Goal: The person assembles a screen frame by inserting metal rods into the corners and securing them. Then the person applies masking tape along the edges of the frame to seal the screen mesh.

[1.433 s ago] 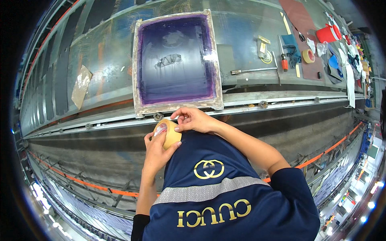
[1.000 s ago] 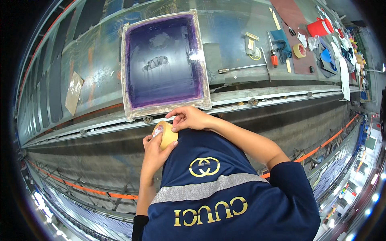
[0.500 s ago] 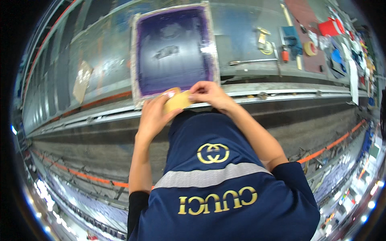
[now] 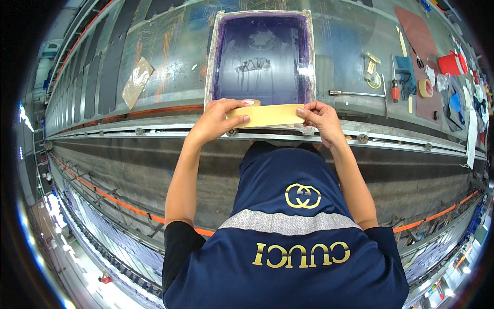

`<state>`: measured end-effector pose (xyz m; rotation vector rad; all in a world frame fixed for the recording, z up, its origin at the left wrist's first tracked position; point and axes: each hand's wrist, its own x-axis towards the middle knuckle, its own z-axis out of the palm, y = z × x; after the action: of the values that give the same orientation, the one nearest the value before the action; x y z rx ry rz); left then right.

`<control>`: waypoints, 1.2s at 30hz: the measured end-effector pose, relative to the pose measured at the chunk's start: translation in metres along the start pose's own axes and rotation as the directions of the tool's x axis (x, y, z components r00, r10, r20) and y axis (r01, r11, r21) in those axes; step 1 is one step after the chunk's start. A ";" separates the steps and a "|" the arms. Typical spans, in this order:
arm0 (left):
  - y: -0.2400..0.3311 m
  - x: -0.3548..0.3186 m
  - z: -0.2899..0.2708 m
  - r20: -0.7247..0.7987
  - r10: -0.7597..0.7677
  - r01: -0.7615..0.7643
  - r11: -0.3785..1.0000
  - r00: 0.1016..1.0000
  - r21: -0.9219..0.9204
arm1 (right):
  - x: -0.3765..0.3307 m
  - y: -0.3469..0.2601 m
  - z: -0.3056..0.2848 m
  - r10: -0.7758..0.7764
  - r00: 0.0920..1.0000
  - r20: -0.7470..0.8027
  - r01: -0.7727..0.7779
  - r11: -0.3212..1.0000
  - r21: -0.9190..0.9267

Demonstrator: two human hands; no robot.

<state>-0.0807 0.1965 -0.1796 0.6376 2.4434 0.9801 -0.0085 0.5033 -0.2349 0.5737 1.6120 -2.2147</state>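
Head view: holds a wide roll of yellow tape [image 4: 251, 102] in the left hand [image 4: 212, 121], before the near edge of a pale-rimmed frame [image 4: 311, 51], fingers [image 4: 232, 104] clamped on the roll and on the start of its loose strip [image 4: 272, 115], probably to stop more from unwinding. Pinches the strip's free end in the right hand [image 4: 324, 121], fingers pressed together on it, both hands well apart and about level, apparently so as to draw the strip straight and prevent curling. Cannot tell about contact between strip and frame. Just beyond, flat on the tabletop [image 4: 182, 54] with near edge close to a metal rail [image 4: 170, 135]: the same frame, around a dark purple panel [image 4: 260, 49], set squarely in front, presumably for easy reach with either hand. Off to the right, well apart from the frame: a long metal rod [image 4: 360, 95], a red-handled screwdriver [image 4: 395, 92], a second roll of tape [image 4: 425, 88] on a dark red sheet [image 4: 416, 31], scissors [image 4: 420, 63] and a red container [image 4: 451, 64], seemingly grouped aside to leave working room. Off to the left: a brownish sheet [image 4: 137, 83] lying aslant.
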 end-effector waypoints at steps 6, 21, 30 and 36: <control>0.007 0.007 0.003 -0.153 0.097 -0.113 0.988 0.983 -0.101 | -0.007 -0.004 0.003 0.073 0.995 0.063 -0.080 0.989 0.122; -0.086 0.032 0.025 -0.488 -0.598 -0.172 0.506 0.636 -0.845 | 0.011 -0.005 -0.077 -0.309 0.837 -0.451 0.404 0.905 0.130; -0.128 0.033 0.075 -0.673 0.123 0.167 0.922 0.730 0.350 | 0.033 -0.004 -0.066 -0.687 0.589 0.425 0.449 -0.158 -0.879; -0.094 0.018 0.093 -0.660 0.178 0.170 0.888 0.730 0.428 | 0.016 0.071 -0.005 -0.578 0.739 0.348 0.497 0.119 -0.859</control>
<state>-0.0682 0.1945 -0.3128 0.4634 3.4151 0.6947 0.0131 0.4860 -0.3025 -0.3935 3.0654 -1.0469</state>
